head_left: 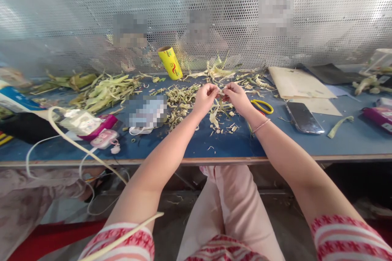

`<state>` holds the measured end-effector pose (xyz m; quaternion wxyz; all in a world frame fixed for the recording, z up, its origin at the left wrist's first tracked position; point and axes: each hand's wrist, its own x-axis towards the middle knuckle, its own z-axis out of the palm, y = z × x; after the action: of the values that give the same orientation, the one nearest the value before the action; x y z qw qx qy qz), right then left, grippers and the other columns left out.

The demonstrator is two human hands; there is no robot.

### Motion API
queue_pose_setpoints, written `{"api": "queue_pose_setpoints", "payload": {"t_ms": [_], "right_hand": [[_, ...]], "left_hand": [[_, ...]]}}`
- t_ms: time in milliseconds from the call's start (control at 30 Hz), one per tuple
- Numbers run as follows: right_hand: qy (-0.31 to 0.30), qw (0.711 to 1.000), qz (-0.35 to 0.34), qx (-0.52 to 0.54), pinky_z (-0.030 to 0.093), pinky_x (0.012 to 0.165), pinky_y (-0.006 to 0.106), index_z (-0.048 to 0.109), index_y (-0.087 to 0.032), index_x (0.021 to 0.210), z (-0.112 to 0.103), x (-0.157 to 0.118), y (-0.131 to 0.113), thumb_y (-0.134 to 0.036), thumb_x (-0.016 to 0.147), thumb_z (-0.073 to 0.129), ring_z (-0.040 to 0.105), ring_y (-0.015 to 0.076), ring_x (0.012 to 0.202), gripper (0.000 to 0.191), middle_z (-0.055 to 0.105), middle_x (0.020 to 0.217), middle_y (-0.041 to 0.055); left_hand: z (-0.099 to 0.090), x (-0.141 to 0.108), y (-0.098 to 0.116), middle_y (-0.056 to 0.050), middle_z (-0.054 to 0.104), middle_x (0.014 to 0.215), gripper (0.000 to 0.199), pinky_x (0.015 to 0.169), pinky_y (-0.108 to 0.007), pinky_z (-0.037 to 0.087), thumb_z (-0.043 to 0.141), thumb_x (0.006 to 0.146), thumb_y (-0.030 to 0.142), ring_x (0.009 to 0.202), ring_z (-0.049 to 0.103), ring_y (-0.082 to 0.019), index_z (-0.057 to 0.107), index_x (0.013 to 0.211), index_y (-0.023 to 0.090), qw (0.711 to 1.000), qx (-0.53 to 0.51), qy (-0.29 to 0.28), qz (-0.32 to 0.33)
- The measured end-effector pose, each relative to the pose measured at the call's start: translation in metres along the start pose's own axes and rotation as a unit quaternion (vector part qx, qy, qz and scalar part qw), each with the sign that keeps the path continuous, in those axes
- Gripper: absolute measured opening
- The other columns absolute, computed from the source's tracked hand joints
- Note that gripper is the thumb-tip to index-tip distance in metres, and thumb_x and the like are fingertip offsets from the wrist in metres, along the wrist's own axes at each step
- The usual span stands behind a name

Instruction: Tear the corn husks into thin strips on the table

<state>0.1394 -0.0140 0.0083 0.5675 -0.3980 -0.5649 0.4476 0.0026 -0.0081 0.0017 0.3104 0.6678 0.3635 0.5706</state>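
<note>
Above the blue table, my left hand (206, 98) and my right hand (238, 97) meet with fingertips pinched together. Between them is a small pale strip of plant (221, 93), mostly covered by the fingers. Under and beside my left hand spreads a heap of curled, pale green plant scraps (180, 104). Some broken plant bits (214, 119) lie just below the hands. Close to my right wrist rests a yellow looped handle (263, 107), apparently of scissors, its other end partly hidden by the forearm.
A yellow cardboard tube (170, 64) stands tilted near the perforated metal wall (232, 12). Long plant strips (112, 89) are piled left. A phone (303, 117) and brown card sheets (298, 83) lie right. A white cable (88, 151) hangs over the table's front edge beside a purple box (108, 124).
</note>
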Motion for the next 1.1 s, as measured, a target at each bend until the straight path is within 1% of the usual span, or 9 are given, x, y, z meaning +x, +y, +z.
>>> {"api": "queue_pose_setpoints", "payload": {"t_ms": [67,133,233,333,467,700,900,1000,1100], "right_hand": [[0.019,0.999,0.031,0.010,0.047,0.057,0.022,0.049,-0.019,0.068,-0.002,-0.002,-0.004,-0.022,0.086,0.057,0.050,0.0078,0.052,0.019,0.051,0.057,-0.0044],[0.031,0.996,0.083,0.023,0.047,0.055,0.023,0.052,-0.018,0.067,-0.003,-0.002,-0.007,-0.028,0.089,0.055,0.052,0.0085,0.050,0.024,0.055,0.057,-0.0017],[0.025,0.990,0.132,0.038,0.048,0.055,0.023,0.053,-0.017,0.064,-0.005,-0.001,-0.008,-0.032,0.084,0.063,0.054,0.0091,0.051,0.027,0.058,0.058,0.0006],[0.035,0.993,0.100,0.048,0.048,0.057,0.021,0.056,-0.017,0.064,-0.007,0.002,-0.005,-0.027,0.075,0.073,0.054,0.0070,0.053,0.022,0.060,0.063,-0.0008],[0.054,0.995,0.073,0.027,0.046,0.056,0.020,0.061,-0.017,0.068,-0.011,0.004,-0.002,-0.026,0.071,0.072,0.055,0.0070,0.058,0.014,0.061,0.065,-0.0026],[0.048,0.997,0.061,0.030,0.045,0.059,0.022,0.063,-0.018,0.070,-0.014,0.001,-0.010,-0.031,0.063,0.077,0.058,0.0095,0.060,0.020,0.061,0.062,-0.0031],[0.037,0.994,0.098,0.040,0.046,0.058,0.026,0.065,-0.017,0.064,-0.018,0.000,-0.016,-0.041,0.073,0.068,0.060,0.0124,0.059,0.026,0.064,0.064,0.0020],[0.031,0.997,0.066,0.002,0.046,0.060,0.025,0.065,-0.017,0.060,-0.016,-0.002,-0.016,-0.042,0.074,0.067,0.060,0.0127,0.061,0.029,0.064,0.063,0.0025],[0.021,0.999,0.027,-0.040,0.046,0.060,0.025,0.066,-0.017,0.059,-0.013,-0.004,-0.014,-0.043,0.068,0.072,0.059,0.0131,0.063,0.028,0.063,0.061,0.0012]], "left_hand": [[0.000,0.000,0.002,-0.001,0.065,0.071,0.016,0.068,-0.027,0.051,0.063,0.084,0.031,0.066,0.064,-0.013,0.056,0.077,0.019,1.000,0.001,0.007,-0.002],[-0.001,0.000,0.003,-0.001,0.065,0.071,0.014,0.069,-0.027,0.051,0.063,0.084,0.029,0.066,0.064,-0.013,0.057,0.077,0.018,1.000,0.004,0.014,-0.002],[-0.001,0.000,0.004,-0.001,0.066,0.072,0.013,0.069,-0.026,0.051,0.063,0.084,0.029,0.067,0.065,-0.012,0.058,0.078,0.018,1.000,0.008,0.009,-0.002],[0.001,0.001,0.000,-0.001,0.067,0.074,0.012,0.071,-0.027,0.052,0.063,0.084,0.028,0.068,0.065,-0.012,0.059,0.079,0.018,1.000,-0.002,-0.010,-0.009],[0.001,0.001,-0.004,-0.001,0.066,0.072,0.010,0.073,-0.028,0.051,0.063,0.083,0.026,0.067,0.064,-0.012,0.061,0.080,0.017,0.999,-0.016,-0.035,-0.015],[-0.001,-0.002,0.001,0.000,0.065,0.065,0.014,0.067,-0.025,0.048,0.068,0.079,0.029,0.063,0.060,-0.011,0.064,0.078,0.015,0.998,-0.019,-0.063,-0.022],[0.002,-0.002,0.000,0.000,0.066,0.066,0.012,0.068,-0.027,0.050,0.069,0.075,0.027,0.063,0.061,-0.012,0.064,0.075,0.016,0.996,-0.028,-0.070,-0.044],[0.002,-0.002,0.000,0.000,0.066,0.065,0.012,0.068,-0.027,0.051,0.070,0.073,0.026,0.063,0.062,-0.012,0.064,0.072,0.015,0.996,-0.032,-0.066,-0.057],[0.003,-0.003,0.002,-0.001,0.067,0.065,0.012,0.068,-0.027,0.052,0.069,0.073,0.026,0.064,0.063,-0.012,0.064,0.072,0.015,0.995,-0.044,-0.061,-0.071]]}}
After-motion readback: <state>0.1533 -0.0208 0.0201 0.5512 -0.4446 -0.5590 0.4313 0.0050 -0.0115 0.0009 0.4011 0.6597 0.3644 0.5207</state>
